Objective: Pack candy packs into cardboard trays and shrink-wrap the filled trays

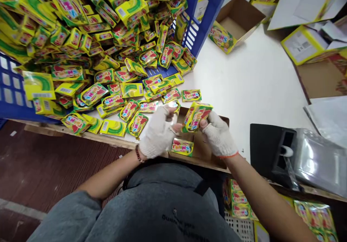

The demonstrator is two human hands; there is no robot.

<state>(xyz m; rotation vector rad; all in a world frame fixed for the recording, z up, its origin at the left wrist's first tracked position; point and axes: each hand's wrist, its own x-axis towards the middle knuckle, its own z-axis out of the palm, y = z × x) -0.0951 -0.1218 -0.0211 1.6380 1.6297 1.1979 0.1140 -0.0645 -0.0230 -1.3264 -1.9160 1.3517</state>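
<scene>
My right hand (219,135), in a white knitted glove with bare fingertips, grips a small yellow-green Twins box (193,121) above an open cardboard carton (202,146). Whether a second box is stacked with it, I cannot tell. My left hand (158,132), gloved the same way, is over the carton's left end with thumb and fingers apart. Just behind its fingertips is another small box, partly covered. Inside the carton, one Twins box (182,147) lies at the left, face up. Loose Twins boxes (138,124) lie beside my left hand.
A blue plastic crate (202,21), tipped toward me, spills a heap of small boxes onto the white table (230,79). An open printed carton (223,36) stands at the back. To the right are a black holder (267,148) and clear plastic sheets (320,159). Wrapped packs (240,202) sit below the table edge.
</scene>
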